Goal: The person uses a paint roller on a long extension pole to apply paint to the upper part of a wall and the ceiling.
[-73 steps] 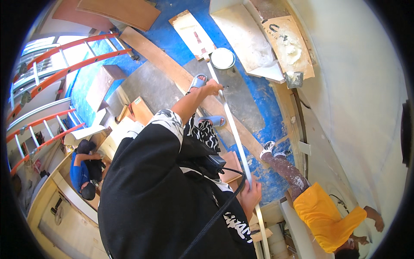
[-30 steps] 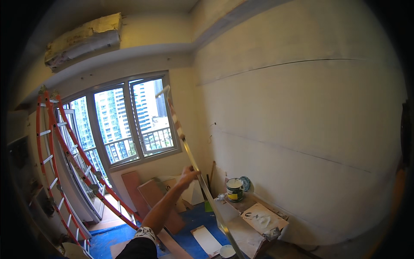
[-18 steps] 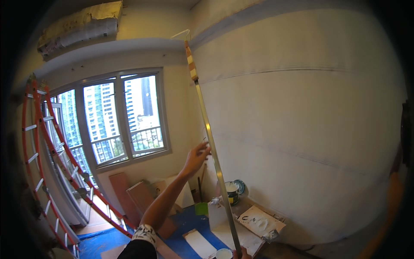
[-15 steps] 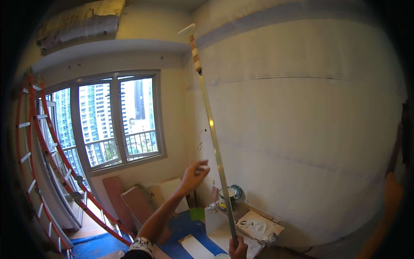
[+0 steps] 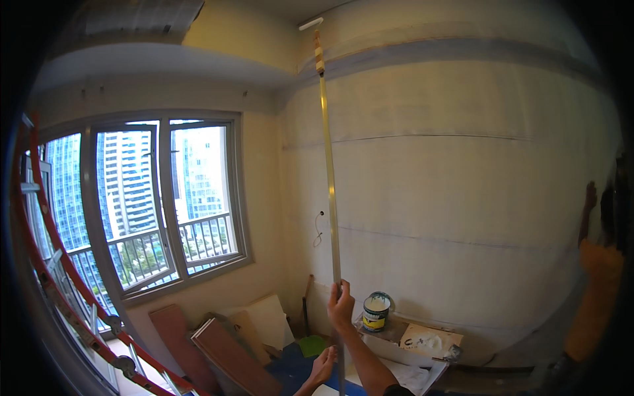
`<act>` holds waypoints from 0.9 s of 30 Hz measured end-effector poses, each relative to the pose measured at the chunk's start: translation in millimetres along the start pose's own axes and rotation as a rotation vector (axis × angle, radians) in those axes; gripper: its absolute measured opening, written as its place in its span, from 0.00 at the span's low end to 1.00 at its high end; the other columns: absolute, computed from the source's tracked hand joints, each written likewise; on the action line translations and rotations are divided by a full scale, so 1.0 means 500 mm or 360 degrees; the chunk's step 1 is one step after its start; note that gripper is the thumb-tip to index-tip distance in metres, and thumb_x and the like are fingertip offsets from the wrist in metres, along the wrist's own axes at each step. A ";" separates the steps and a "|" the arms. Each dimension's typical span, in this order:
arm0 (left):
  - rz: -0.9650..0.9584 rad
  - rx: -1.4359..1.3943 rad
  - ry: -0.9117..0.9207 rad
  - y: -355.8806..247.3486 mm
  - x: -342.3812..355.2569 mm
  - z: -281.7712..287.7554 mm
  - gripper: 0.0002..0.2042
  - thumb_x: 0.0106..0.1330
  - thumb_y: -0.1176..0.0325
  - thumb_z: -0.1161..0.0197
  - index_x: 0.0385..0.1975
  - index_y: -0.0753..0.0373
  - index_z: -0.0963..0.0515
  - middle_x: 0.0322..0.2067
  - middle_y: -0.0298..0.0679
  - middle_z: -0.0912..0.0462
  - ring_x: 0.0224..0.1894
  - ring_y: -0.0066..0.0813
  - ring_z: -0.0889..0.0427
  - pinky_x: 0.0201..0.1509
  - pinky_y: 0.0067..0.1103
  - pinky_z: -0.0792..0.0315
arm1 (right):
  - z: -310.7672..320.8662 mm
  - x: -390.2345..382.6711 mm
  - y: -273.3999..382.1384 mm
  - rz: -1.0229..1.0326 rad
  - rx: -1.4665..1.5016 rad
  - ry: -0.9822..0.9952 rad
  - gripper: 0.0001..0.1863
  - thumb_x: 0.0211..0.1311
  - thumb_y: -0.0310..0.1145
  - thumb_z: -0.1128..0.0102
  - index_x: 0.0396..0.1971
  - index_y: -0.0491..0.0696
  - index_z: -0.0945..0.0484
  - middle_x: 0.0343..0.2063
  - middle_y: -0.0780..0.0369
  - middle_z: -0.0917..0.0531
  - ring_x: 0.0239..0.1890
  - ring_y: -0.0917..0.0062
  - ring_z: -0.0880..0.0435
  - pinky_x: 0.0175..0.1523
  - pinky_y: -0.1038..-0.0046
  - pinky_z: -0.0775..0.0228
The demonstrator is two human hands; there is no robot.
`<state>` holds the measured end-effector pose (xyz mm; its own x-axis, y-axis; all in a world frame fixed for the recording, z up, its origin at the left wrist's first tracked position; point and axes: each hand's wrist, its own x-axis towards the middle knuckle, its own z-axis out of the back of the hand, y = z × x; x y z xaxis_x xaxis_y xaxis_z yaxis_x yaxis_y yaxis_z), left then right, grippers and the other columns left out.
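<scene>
My right hand (image 5: 341, 303) grips a long metal pole (image 5: 331, 178) from below. A white paint roller (image 5: 310, 24) tops it, on a striped wooden piece (image 5: 319, 53), near the upper corner of the pale wall (image 5: 436, 185). My left hand (image 5: 323, 367) is lower, fingers curled beside the pole; whether it grips the pole is unclear.
A red ladder (image 5: 49, 264) leans left near the open window (image 5: 165, 284). Boards (image 5: 218, 350) stand below it. A paint can (image 5: 376, 310) and putty board (image 5: 429, 340) sit by the wall. Another person in orange (image 5: 594, 290) reaches to the wall at right.
The pole has swung upright and the roller has risen to the upper wall. My right hand has climbed along the pole; my left hand has dropped below it.
</scene>
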<state>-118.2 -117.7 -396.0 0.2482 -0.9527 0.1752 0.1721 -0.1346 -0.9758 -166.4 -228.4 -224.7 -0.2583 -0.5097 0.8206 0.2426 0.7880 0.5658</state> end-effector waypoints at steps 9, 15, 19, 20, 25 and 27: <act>-0.0244 -0.0309 -0.0096 -0.019 0.116 0.175 0.19 0.74 0.57 0.51 0.33 0.69 0.24 0.24 0.35 0.22 0.27 0.20 0.23 0.33 0.19 0.29 | -0.261 0.022 0.037 -0.0038 0.0055 -0.0033 0.14 0.71 0.35 0.51 0.45 0.39 0.30 0.16 0.51 0.22 0.21 0.55 0.19 0.24 0.60 0.33; -0.0321 -0.0343 -0.0262 0.024 0.218 0.246 0.14 0.73 0.61 0.47 0.34 0.68 0.25 0.21 0.34 0.25 0.24 0.16 0.26 0.27 0.19 0.31 | -0.380 0.060 0.001 -0.0188 -0.0106 0.0046 0.13 0.71 0.34 0.51 0.45 0.39 0.31 0.18 0.51 0.22 0.22 0.56 0.19 0.24 0.61 0.33; -0.0248 -0.0414 -0.0160 0.042 0.304 0.268 0.14 0.72 0.62 0.45 0.28 0.66 0.28 0.16 0.33 0.28 0.20 0.17 0.29 0.22 0.22 0.34 | -0.441 0.096 -0.047 0.0006 -0.0110 -0.0112 0.16 0.70 0.33 0.51 0.52 0.39 0.32 0.18 0.52 0.22 0.19 0.58 0.20 0.23 0.62 0.34; -0.0294 -0.0331 -0.0174 0.052 0.329 0.271 0.14 0.71 0.62 0.45 0.27 0.66 0.29 0.15 0.34 0.29 0.20 0.17 0.30 0.22 0.22 0.34 | -0.455 0.106 -0.069 0.0017 -0.0120 -0.0142 0.18 0.70 0.33 0.51 0.56 0.41 0.33 0.17 0.52 0.22 0.18 0.59 0.21 0.23 0.63 0.34; -0.0342 -0.0187 -0.0170 0.069 0.469 0.318 0.16 0.69 0.61 0.43 0.24 0.67 0.29 0.14 0.35 0.30 0.20 0.18 0.33 0.22 0.23 0.36 | -0.516 0.191 -0.020 -0.0127 -0.0084 -0.0077 0.27 0.69 0.30 0.52 0.68 0.52 0.40 0.15 0.56 0.27 0.14 0.68 0.28 0.23 0.67 0.36; -0.0445 -0.0164 -0.0173 -0.046 0.507 0.350 0.17 0.70 0.59 0.44 0.24 0.66 0.29 0.14 0.34 0.30 0.18 0.18 0.33 0.20 0.22 0.37 | -0.565 0.278 -0.044 0.0015 -0.0115 -0.0052 0.30 0.69 0.28 0.53 0.70 0.56 0.44 0.15 0.59 0.30 0.15 0.72 0.32 0.24 0.71 0.37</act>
<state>107.3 -308.5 -306.4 0.3061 -0.8412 0.4458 0.1519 -0.4191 -0.8951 56.4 -414.0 -100.6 -0.2857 -0.4897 0.8237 0.3120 0.7652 0.5632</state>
